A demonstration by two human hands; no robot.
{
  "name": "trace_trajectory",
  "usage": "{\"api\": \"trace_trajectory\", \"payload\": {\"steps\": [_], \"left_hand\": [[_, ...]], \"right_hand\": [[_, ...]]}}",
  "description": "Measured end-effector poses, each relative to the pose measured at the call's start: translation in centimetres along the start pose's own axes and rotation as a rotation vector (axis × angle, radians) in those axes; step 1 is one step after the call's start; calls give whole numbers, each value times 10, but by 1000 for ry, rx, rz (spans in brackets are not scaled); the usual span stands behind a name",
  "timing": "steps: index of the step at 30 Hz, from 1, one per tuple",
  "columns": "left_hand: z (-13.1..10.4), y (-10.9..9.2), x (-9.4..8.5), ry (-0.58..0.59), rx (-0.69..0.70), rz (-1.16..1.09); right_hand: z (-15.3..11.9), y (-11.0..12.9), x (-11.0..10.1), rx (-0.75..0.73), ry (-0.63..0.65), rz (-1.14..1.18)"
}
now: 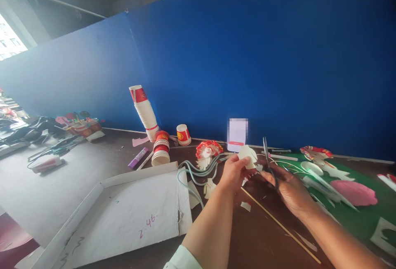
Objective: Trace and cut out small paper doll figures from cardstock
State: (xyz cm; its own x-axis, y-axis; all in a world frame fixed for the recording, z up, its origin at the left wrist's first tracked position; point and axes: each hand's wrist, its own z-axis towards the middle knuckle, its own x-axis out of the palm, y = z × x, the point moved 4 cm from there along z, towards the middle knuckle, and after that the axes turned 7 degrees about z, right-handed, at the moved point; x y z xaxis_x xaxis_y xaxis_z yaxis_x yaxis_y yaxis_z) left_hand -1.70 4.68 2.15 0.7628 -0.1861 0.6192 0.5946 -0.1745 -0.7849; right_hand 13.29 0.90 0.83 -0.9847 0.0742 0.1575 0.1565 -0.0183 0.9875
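Note:
Pinched in my left hand [231,173] is a cream-coloured piece of cut paper [247,156], held up over the table. My right hand [291,190] is closed around a pair of dark scissors [267,159], just right of the paper; one blade points upward. Whether the blades touch the paper I cannot tell. A small white scrap [246,206] lies on the dark tabletop below my hands. Beneath and between my forearms runs a thin wooden stick [280,224]. A red and white cut paper cup [208,150] sits just beyond my left hand.
A tall stack of paper cups [144,112] leans near the blue partition [247,54]. A shallow white box lid [130,215] fills the left front, with a pale cable [198,172] beside it. Pink paper [354,192] lies on a green sheet [346,219] at right. A phone [237,135] stands behind.

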Motion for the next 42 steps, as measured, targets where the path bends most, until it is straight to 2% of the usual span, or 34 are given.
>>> {"api": "trace_trajectory", "payload": {"steps": [3,8,17,27,36,42], "left_hand": [[-3,7,5,90,-65,52],[-6,13,7,147,-125,80],[-6,13,8,126,-146,126],[-9,17,8,170,-208,248],[-7,15,6,141,-197,237],[-6,15,5,170,-186,243]], "right_hand": [[2,1,-2,-43,-61,100],[4,1,-6,-65,-109,206],[4,3,-5,-67,-103,237],[4,4,-10,-77,-118,222],[4,4,-10,-64,-91,177],[4,5,-11,-67,-89,155]]}}
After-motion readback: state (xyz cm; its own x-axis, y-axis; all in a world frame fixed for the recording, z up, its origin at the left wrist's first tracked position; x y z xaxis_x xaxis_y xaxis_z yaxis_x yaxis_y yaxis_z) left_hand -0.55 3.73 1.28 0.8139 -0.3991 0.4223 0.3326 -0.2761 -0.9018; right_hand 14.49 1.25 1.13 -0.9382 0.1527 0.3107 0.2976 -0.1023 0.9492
